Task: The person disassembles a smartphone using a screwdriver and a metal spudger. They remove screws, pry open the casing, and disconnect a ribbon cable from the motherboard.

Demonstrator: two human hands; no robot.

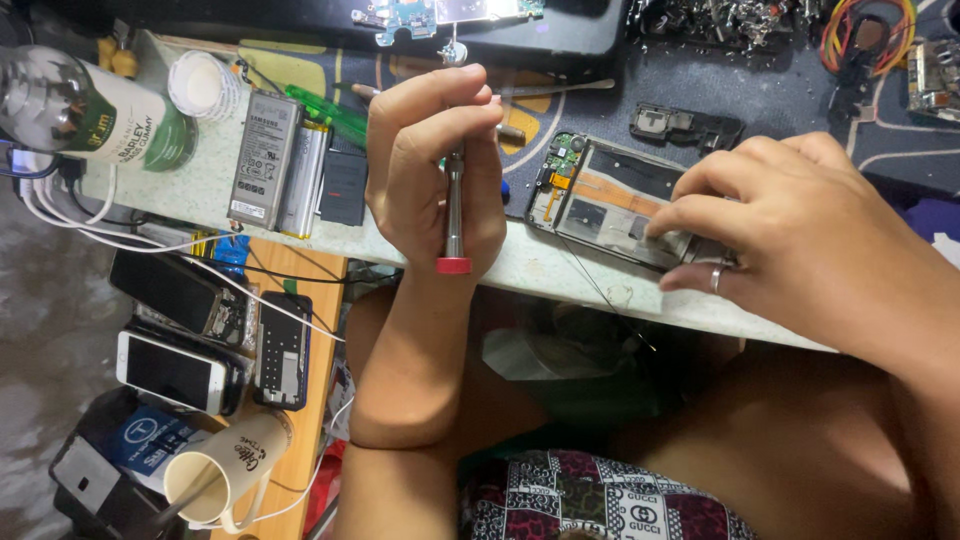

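Off the worktop's (560, 272) left edge, on a lower wooden shelf (318, 300), lay three phones (175, 370) and a pale paper cup (225, 470). On the worktop's left end stood one bottle (90, 115) lying on its side, one roll of white tape (205, 85) and two flat batteries (275, 165) side by side.

Near the middle of the front edge, the left hand (435, 170) had its grip clamped round one slim metal screwdriver (454, 215), red cap down, tip hidden behind the fingers. To the right, the right hand (800, 225) pressed its fingertips on one opened phone frame (610, 200) at the front edge; whether that grip pinched anything could not be told.

Done well, the step probably called for the frame pinned flat and the driver brought down square to each screw, turned lightly so the head would not strip.
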